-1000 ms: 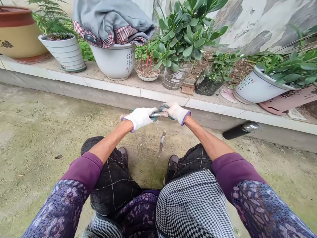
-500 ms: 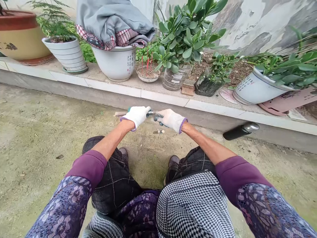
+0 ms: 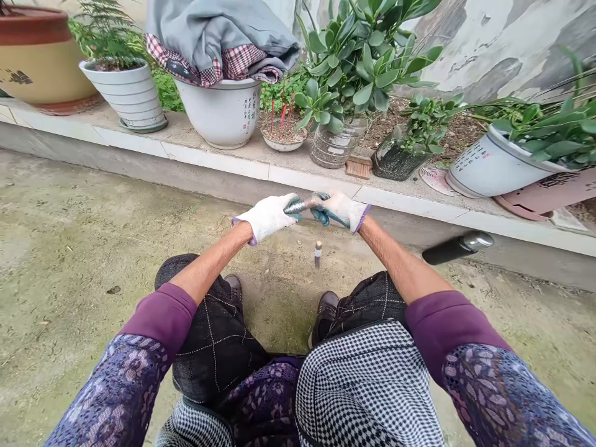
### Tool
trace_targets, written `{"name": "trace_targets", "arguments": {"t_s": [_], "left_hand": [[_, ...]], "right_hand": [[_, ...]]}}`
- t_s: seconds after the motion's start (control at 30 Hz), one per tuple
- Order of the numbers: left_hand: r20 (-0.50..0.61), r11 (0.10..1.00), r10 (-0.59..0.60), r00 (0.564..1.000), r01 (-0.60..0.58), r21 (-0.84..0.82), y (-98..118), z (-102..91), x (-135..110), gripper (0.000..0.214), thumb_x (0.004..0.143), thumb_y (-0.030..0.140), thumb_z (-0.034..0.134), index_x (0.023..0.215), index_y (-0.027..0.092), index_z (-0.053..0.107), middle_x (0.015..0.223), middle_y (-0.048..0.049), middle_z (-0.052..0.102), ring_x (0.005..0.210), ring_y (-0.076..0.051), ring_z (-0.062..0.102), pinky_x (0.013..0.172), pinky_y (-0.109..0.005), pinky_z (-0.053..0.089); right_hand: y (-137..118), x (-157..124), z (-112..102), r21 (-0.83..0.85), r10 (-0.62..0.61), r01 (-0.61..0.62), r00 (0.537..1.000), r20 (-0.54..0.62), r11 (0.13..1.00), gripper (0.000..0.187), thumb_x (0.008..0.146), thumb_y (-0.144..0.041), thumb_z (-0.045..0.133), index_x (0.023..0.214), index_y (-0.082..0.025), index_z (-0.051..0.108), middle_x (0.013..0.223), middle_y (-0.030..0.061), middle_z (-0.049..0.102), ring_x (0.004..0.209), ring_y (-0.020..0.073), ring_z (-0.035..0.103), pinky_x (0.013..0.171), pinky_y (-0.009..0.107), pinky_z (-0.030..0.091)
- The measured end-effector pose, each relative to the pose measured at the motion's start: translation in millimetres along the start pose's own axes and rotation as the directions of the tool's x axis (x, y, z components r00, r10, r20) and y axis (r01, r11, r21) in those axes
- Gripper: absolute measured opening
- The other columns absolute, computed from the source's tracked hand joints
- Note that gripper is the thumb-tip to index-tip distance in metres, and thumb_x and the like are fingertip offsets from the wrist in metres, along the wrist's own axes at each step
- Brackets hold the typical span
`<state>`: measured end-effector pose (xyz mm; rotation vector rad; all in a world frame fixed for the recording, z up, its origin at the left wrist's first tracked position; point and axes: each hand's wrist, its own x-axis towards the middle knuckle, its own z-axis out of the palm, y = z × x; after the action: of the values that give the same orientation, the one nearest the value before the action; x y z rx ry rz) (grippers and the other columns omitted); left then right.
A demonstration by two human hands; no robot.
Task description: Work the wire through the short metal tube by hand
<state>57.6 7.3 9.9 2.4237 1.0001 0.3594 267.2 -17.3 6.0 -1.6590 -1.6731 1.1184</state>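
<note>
I sit on a low seat with my knees apart, both hands in white knit gloves with purple cuffs. My left hand (image 3: 266, 217) and my right hand (image 3: 341, 210) are closed round the two ends of a short grey metal rod (image 3: 303, 204), held level above the ground in front of the ledge. Green glove palms show where the fingers wrap it. Just below the hands a small metal piece (image 3: 318, 254) stands nearly upright in the air; what joins it to the rod is not visible. My shoes (image 3: 325, 305) rest on the ground beneath.
A black and silver flask (image 3: 459, 247) lies on the concrete by the ledge (image 3: 218, 162) at right. On the ledge stand several plant pots, a white pot (image 3: 223, 115) with folded clothes on top, a small brush (image 3: 358, 166) and a tipped white pot (image 3: 484, 167).
The hands came closer together again and rose slightly. The small metal piece under them swung from lying level to standing upright, and shifted a little right.
</note>
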Motion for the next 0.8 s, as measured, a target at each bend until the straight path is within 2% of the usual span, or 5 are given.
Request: {"name": "trace_targets", "arguments": {"t_s": [0.13, 0.3, 0.5, 0.67, 0.8], "left_hand": [[-0.089, 0.955, -0.022, 0.996, -0.005, -0.298, 5.9, -0.2, -2.8, 0.045, 0.079, 0.030, 0.066, 0.121, 0.015, 0.063, 0.098, -0.0049, 0.071, 0.082, -0.016, 0.061, 0.074, -0.025, 0.051], [0.003, 0.774, -0.095, 0.996, 0.075, -0.628, 12.9, 1.3, -6.3, 0.036, 0.074, 0.026, 0.067, 0.107, 0.013, 0.062, 0.078, 0.0013, 0.060, 0.057, -0.008, 0.047, 0.047, -0.018, 0.041], [0.031, 0.563, -0.067, 0.997, 0.064, -0.824, 13.3, 3.2, -6.7, 0.027, 0.085, 0.041, 0.061, 0.094, 0.016, 0.057, 0.072, 0.0014, 0.055, 0.052, -0.007, 0.045, 0.044, -0.018, 0.041], [0.015, 0.740, -0.154, 0.988, 0.125, -0.661, 1.0, 3.9, 1.2, 0.025, 0.082, 0.037, 0.063, 0.096, 0.017, 0.058, 0.072, 0.0020, 0.055, 0.054, -0.009, 0.048, 0.046, -0.020, 0.042], [0.030, 0.987, -0.120, 0.992, 0.123, -0.099, -7.8, 4.4, 5.5, 0.027, 0.082, 0.037, 0.063, 0.103, 0.021, 0.065, 0.080, -0.0015, 0.067, 0.066, -0.015, 0.061, 0.060, -0.024, 0.047]], "right_hand": [[-1.2, -1.9, 12.1, 0.125, 0.012, -0.018, 0.999, 0.051, 0.992, 0.017, 0.084, -0.020, 0.059, 0.067, -0.016, 0.058, 0.051, -0.0015, 0.058, 0.040, 0.0093, 0.051, 0.041, 0.020, 0.044], [3.0, -3.2, 27.6, 0.248, -0.022, 0.004, 0.997, 0.070, 0.969, 0.017, 0.081, -0.025, 0.067, 0.068, -0.016, 0.061, 0.051, -0.0008, 0.061, 0.039, 0.0093, 0.053, 0.039, 0.020, 0.045], [6.9, -10.1, 26.4, 0.259, -0.006, -0.020, 0.995, 0.098, 0.966, 0.011, 0.079, -0.025, 0.066, 0.075, -0.015, 0.065, 0.053, -0.0003, 0.063, 0.040, 0.0094, 0.053, 0.040, 0.021, 0.047], [2.9, -25.3, 26.4, 0.059, 0.056, -0.063, 0.993, 0.101, 0.996, 0.016, 0.082, -0.020, 0.055, 0.087, -0.014, 0.068, 0.056, -0.0006, 0.062, 0.042, 0.0099, 0.052, 0.042, 0.021, 0.043], [-1.7, -32.6, 22.9, -0.423, 0.001, 0.025, 0.998, 0.059, 0.906, 0.022, 0.090, -0.024, 0.053, 0.094, -0.017, 0.073, 0.070, 0.0030, 0.069, 0.057, 0.0126, 0.058, 0.055, 0.023, 0.042]]}}
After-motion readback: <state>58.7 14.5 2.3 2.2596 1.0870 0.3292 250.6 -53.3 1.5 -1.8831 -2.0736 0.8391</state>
